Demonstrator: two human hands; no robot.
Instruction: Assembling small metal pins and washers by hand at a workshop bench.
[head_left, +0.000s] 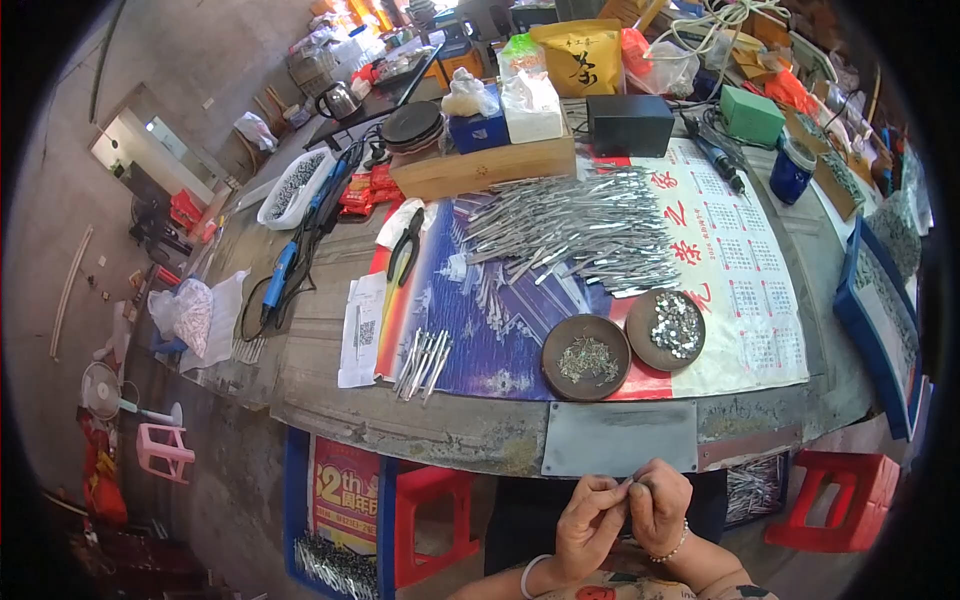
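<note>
My left hand [588, 520] and my right hand [662, 508] meet fingertip to fingertip just past the table's near edge. Both are pinched closed; whatever lies between the fingertips is too small and hidden to name. Beyond them a grey flat plate [620, 438] juts from the edge. Two round brown dishes stand past it: one dish [553, 375] holds small thin metal bits, the other dish [640, 345] holds shiny round pieces. Farther back spreads a large heap of slim silvery metal strips [580, 225]. A smaller bunch of strips [423, 365] lies to the left.
Black-and-yellow pliers [405, 250] and a blue pen-shaped power tool [283, 275] lie left. Another corded tool [722, 165] rests back right, near a blue jar [792, 170]. A blue tray [850, 300] stands at the right edge. Red stools [835, 500] are below.
</note>
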